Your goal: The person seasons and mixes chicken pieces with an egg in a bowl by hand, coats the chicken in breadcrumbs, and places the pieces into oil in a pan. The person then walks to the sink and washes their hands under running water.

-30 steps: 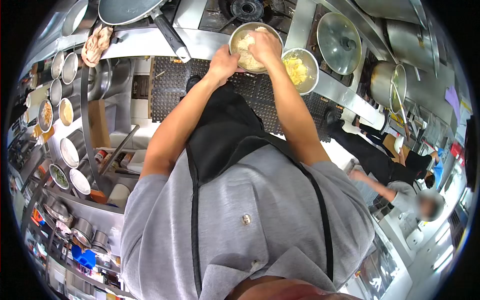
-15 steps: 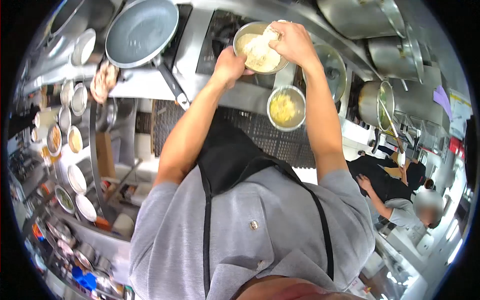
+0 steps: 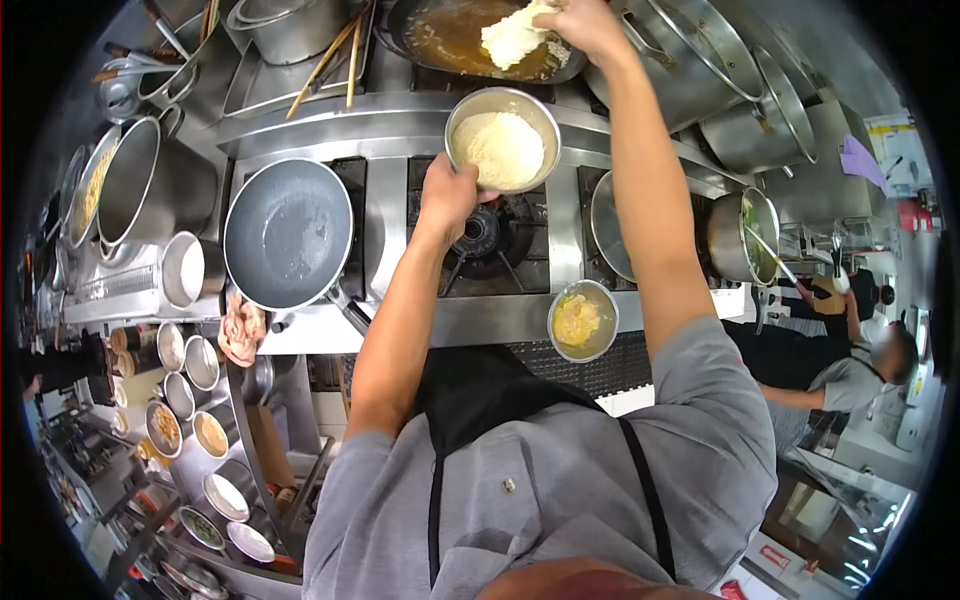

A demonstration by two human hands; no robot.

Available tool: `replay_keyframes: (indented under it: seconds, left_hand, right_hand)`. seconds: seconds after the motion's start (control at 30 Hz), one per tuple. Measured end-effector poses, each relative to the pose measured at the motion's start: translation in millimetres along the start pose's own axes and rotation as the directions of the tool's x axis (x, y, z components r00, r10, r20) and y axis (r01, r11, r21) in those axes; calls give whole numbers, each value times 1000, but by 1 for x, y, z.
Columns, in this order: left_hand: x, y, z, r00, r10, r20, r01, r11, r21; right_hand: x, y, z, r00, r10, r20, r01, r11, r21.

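My left hand (image 3: 450,195) is closed on the rim of a metal bowl (image 3: 543,118) of pale flour-like powder (image 3: 500,148), above a stove burner. Near the top edge, my right hand (image 3: 585,25) pinches a pale, flour-coated piece (image 3: 515,38). That piece hangs over a wide dark pan (image 3: 425,35) of brownish oil with small crumbs in it. A second metal bowl (image 3: 610,340), holding a yellow mixture (image 3: 577,319), stands at the counter's front edge, right of my left forearm.
A grey frying pan (image 3: 290,235) sits left of the burner (image 3: 478,230). Large pots (image 3: 690,60) stand at the upper right, another pot (image 3: 735,235) below them. Small containers (image 3: 163,430) line the left side. A co-worker (image 3: 850,375) is at the right.
My right hand has lifted the coated piece from the bowl up to the dark pan. My left hand has carried the powder bowl forward over the burner. The view now takes in more of the stove.
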State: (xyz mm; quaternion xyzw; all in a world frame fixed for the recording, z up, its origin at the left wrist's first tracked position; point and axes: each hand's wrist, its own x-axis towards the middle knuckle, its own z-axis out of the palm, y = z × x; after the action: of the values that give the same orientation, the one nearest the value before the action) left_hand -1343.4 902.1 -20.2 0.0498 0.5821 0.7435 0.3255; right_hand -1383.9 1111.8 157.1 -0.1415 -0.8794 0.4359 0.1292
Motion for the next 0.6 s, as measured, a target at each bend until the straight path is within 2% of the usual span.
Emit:
replay_keyframes:
  seconds: [0.03,0.07,0.1,0.2,0.23,0.3,0.37,0.4,0.43,0.47,0.5,0.53,0.57,0.6]
  left_hand:
    - [0,-3,-2,1000,-10,-4,10,1000,-4]
    - [-5,-5,-4,999,-31,-22,31,1000,-5]
    - [-8,-9,-6,999,-32,-12,32,999,5]
    - [-23,-23,-12,997,-60,-44,62,997,48]
    - [-31,-26,-14,998,-57,-38,59,997,57]
    - [-47,-33,-14,991,-120,-51,123,990,73]
    - [-71,-45,-16,986,-161,-39,163,984,66]
    - [-83,-53,-17,983,-173,-59,178,980,85]
    - [-93,-60,-17,980,-184,-78,191,976,103]
    - [-106,-69,-17,978,-195,-78,201,978,65]
    - [-121,-77,-16,969,-232,-79,237,969,67]
    - [-134,-87,-17,967,-238,-87,246,965,90]
    - [-141,-97,-16,968,-236,-89,246,963,112]
    - [-149,-113,-15,977,-198,-75,203,977,61]
  right_hand:
    - [31,43,9,994,-107,-32,107,994,-20]
    - [60,77,18,996,-81,-34,69,964,-258]
    - [84,107,26,998,-51,-41,25,877,-479]
    - [122,185,43,983,147,-113,-184,852,-491]
    - [116,193,42,985,73,-156,-147,831,-537]
    - [132,234,36,974,27,-225,-172,734,-657]
    - [86,191,9,963,105,-250,-237,775,-586]
    - [83,192,9,947,-46,-319,-172,765,-620]
    - [58,205,-2,891,-220,-398,-37,837,-545]
    - [39,216,-11,898,-211,-385,61,928,-367]
    - [-30,156,-19,939,-9,-344,8,1000,-6]
    - [-62,148,-31,967,161,-199,-133,980,145]
    - [-97,158,-28,972,-15,-236,96,938,334]
    - [-138,144,-33,979,68,-194,5,936,353]
